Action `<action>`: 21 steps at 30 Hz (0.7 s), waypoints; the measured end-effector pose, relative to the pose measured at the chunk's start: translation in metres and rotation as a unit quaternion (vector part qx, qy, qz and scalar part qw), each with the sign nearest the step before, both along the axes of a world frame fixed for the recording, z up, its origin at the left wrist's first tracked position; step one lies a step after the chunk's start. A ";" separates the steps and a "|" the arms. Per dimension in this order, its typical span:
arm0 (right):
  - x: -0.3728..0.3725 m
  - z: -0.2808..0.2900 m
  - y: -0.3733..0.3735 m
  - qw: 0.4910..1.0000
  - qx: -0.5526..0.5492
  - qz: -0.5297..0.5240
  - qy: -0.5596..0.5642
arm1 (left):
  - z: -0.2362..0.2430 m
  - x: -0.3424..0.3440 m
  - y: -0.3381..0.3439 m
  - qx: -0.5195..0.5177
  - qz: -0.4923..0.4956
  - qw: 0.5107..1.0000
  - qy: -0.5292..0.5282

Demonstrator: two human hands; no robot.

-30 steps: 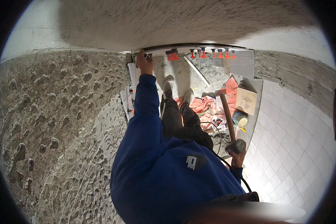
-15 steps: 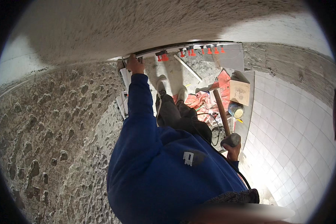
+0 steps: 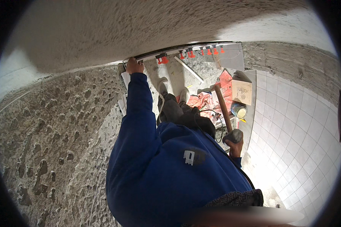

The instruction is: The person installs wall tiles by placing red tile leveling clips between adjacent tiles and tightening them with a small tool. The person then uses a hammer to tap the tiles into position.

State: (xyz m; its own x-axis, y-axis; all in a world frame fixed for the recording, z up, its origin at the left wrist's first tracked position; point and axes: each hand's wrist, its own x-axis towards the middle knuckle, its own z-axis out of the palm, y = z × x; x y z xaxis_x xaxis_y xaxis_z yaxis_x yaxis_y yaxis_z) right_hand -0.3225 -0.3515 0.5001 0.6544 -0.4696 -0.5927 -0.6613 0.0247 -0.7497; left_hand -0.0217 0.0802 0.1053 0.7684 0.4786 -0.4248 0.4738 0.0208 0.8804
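Note:
Far ahead, my left hand (image 3: 135,66) reaches to the left end of a pale tile row's top edge (image 3: 170,50), close against the wall. Its fingers are curled there, and what they grip is hidden. Just right of it sit dark and red levelling wedges (image 3: 162,59), with several more along the same edge. Down at my right side, my right hand (image 3: 236,148) is closed around a mallet (image 3: 224,109) by its dark head. The mallet's wooden handle points forward and slightly left.
Rough, pitted plaster wall (image 3: 45,132) rises on the left; white tiled surface (image 3: 288,113) lies right. Around my feet are a loose pale strip (image 3: 189,69), crumpled red plastic sheeting (image 3: 201,100), a cardboard box (image 3: 241,92), an open can (image 3: 239,111) and a dark cable (image 3: 220,132).
The view has shifted slightly. My left hand stays at the tile edge, moved a little toward the wall. The mallet remains in my right hand, almost unchanged.

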 end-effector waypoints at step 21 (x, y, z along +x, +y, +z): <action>0.075 -0.006 -0.053 0.962 -0.128 0.243 0.013 | 0.092 -0.045 -0.071 -0.185 0.225 0.953 0.083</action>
State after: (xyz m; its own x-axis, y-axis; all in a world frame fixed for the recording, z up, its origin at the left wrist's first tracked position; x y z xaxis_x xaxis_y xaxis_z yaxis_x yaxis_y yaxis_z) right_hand -0.2475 -0.4049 0.4942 0.8194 -0.2460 -0.5177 -0.5675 -0.4751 -0.6725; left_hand -0.0666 0.0091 0.1968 0.4284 0.5380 -0.7260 0.4747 0.5496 0.6874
